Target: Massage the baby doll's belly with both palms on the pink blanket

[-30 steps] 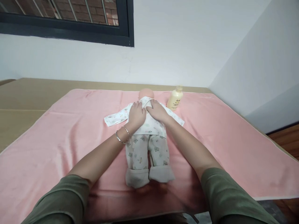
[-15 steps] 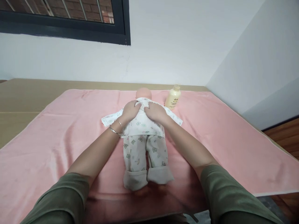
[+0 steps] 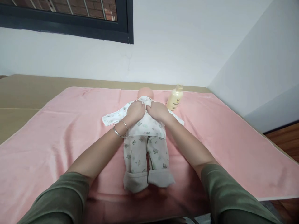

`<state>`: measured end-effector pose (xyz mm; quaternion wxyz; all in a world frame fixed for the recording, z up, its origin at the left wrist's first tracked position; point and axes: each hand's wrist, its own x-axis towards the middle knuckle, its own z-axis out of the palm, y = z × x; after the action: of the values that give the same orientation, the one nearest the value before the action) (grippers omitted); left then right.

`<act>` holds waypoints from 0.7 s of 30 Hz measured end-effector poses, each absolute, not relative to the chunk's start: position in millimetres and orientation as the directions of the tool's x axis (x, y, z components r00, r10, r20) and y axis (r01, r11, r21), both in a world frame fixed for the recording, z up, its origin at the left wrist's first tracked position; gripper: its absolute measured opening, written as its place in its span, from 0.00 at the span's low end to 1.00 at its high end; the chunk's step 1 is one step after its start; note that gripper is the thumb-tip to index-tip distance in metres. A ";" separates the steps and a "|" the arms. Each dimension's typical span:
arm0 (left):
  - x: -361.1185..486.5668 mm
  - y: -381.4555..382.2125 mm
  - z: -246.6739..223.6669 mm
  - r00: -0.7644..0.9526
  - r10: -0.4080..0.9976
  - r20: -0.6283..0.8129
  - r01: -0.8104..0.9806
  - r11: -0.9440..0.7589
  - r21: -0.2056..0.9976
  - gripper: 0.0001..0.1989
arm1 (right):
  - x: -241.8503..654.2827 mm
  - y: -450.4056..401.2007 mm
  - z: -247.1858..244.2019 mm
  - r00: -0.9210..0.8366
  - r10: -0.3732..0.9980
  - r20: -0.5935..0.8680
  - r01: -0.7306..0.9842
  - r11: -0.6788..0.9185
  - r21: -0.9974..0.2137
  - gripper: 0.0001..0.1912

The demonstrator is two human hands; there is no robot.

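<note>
A baby doll (image 3: 145, 92) lies stretched out on a pink cloth (image 3: 77, 130), its bald head at the far end. It wears a white long-sleeved shirt (image 3: 147, 128) with a small print and patterned trousers (image 3: 136, 155) with turned-up cuffs. My left hand (image 3: 136, 111), with bangles at the wrist, is closed on the left upper part of the shirt. Opposite it, my right hand (image 3: 157, 111) is closed on the shirt's right upper part. Both thumbs point inward, close together near the neckline; the fingertips are hidden. Its sleeves spread out to both sides.
Just right of the doll's head stands a pale yellow bottle (image 3: 175, 99). Under the cloth is a tan table (image 3: 21, 93) against a white wall (image 3: 168, 46). A dark-framed window (image 3: 129, 21) is at the upper left.
My left hand has shifted slightly right, toward my right hand, and its fingers look more curled. The shirt's upper front is drawn closer together. The view has tilted a little.
</note>
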<state>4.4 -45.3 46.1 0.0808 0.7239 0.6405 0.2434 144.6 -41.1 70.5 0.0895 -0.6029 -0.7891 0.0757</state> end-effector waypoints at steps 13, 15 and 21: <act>23.4 -62.9 55.9 0.076 0.975 0.209 0.939 -0.141 0.314 0.16 | 147.4 -25.4 63.4 -0.241 0.966 0.099 0.911 0.260 -0.320 0.27; 23.3 -63.7 57.1 0.048 0.978 0.203 0.930 -0.118 0.349 0.15 | 146.4 -25.3 61.6 -0.264 0.959 0.107 0.914 0.284 -0.289 0.28; -0.6 -39.5 46.3 0.086 0.966 0.243 0.861 -0.195 0.470 0.17 | 127.4 -61.5 68.3 -0.352 0.929 0.113 0.920 0.366 -0.139 0.22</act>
<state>-0.6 -39.5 46.3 0.1031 0.7297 0.6260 0.2551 127.4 -61.5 68.3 0.0862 -0.5625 -0.8219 0.0255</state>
